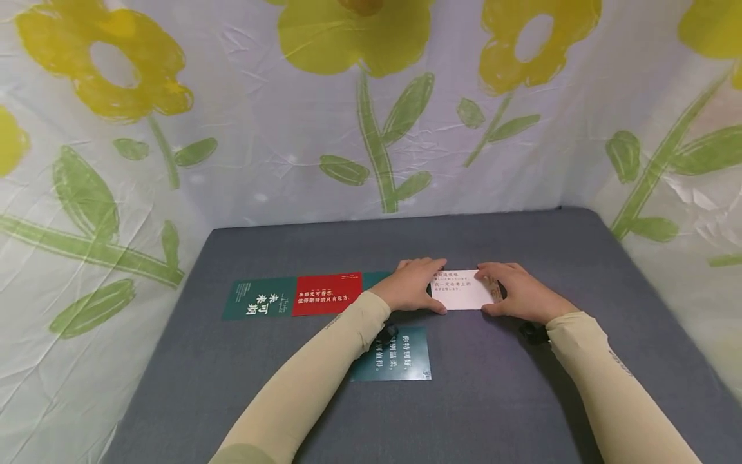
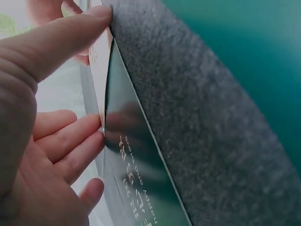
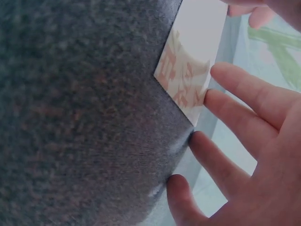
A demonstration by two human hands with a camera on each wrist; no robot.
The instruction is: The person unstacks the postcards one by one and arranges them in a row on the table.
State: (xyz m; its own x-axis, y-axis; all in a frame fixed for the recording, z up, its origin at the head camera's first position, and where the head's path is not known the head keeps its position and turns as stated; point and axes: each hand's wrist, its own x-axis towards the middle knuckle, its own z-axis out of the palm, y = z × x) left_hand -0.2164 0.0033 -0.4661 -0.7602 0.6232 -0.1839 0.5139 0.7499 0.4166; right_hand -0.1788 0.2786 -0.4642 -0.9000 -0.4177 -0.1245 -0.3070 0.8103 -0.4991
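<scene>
Left hand (image 1: 413, 288): thumb and fingers spread well apart, nothing clamped; it arches over where 2 cards meet. Thumb is at the near edge of the white card (image 1: 455, 298), fingertips at the far edge, per left wrist view. Right hand (image 1: 524, 293): thumb and fingers also apart, not closed around anything; thumb by the near edge at the white card's right end, fingers along the far edge, at least 1 fingertip touching in right wrist view.

White card lies flat between the 2 hands, right end of the row; dark print on the left part, tan lettering on the right end, partly hidden by the right hand in head view. Just left of it, the middle green card (image 2: 134, 160), mostly under the left hand, pale lettering visible from the left wrist; its edge meets the white card or nearly so. Next left, red card (image 1: 327, 295) with white print, then leftmost green card (image 1: 240, 301) with larger white characters. 4 cards in the row.

Nearer the person, 1 teal card (image 1: 408, 361), partly behind the left sleeve (image 1: 313, 367). Right sleeve (image 1: 614, 386) is the same cream colour. All 5 cards on the gray table (image 1: 481, 393). Behind it, pale curtain (image 1: 255, 167) printed with yellow flowers and green leaves.
</scene>
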